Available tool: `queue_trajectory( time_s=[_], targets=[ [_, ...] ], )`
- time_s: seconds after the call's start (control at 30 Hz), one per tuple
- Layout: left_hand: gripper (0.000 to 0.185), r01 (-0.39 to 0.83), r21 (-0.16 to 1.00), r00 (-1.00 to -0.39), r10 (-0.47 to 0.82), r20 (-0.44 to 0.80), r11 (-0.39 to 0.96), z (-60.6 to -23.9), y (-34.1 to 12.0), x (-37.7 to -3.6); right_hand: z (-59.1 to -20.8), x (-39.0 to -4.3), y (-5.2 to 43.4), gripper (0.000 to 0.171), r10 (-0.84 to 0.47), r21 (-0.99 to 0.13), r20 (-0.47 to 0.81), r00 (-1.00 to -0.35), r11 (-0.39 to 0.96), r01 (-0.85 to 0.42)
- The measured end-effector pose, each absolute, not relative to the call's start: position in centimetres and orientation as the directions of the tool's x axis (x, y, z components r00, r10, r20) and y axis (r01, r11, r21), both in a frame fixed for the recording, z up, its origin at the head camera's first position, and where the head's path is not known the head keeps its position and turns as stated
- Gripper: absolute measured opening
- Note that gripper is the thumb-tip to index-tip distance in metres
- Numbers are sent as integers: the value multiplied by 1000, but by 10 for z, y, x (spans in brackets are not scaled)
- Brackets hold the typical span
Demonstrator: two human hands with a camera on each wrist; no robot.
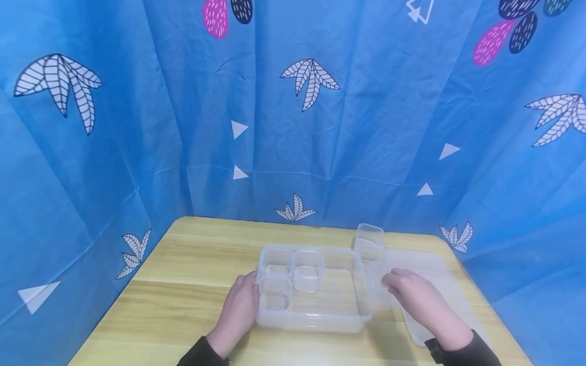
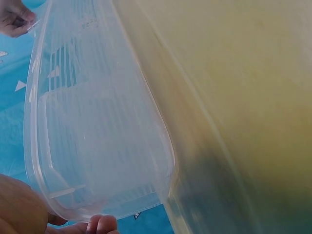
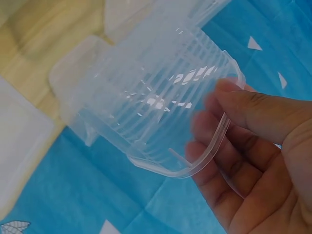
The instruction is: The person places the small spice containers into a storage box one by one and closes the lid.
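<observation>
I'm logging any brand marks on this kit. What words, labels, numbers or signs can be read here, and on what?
None can be read.
The large clear tray, the small clear tub that the right hand holds, and the lid show no print.
The blue cloth bears only leaf and triangle patterns.

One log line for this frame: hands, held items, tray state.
left hand: holds tray edge | right hand: grips small clear box beside tray | tray: three small boxes inside | spare box behind | lid on table

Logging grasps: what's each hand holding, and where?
Right hand pinches a small clear cup by its rim. Left hand grips the big clear tray at its left edge.
</observation>
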State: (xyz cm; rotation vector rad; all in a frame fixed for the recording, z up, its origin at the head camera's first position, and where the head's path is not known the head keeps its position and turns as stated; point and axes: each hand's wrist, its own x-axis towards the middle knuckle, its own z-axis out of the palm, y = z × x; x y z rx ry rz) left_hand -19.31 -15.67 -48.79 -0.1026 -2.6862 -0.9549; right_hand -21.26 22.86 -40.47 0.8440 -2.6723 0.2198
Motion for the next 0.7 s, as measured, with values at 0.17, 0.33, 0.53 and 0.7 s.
queue_trajectory(
  time_s=[0.17,0.33,0.53,0.7],
  targets=[
    [38,155,607,-955,-38,293,780,-490,-156,-193,-397,-213,225,24,-542,-20,384,-748,804,-594],
    [38,149,608,-957,-41,286,780,-491,-156,-194,-390,-215,221,25,-550,-4,420,-722,794,-608],
    [38,140,622,-959,-51,279,770,-492,-156,-194,-383,-217,215,25,-573,22,435,-695,778,-628],
    [39,126,634,-961,-65,269,763,-493,-155,-195,-379,-219,207,25,-600,54,438,-670,761,-646]
  ],
)
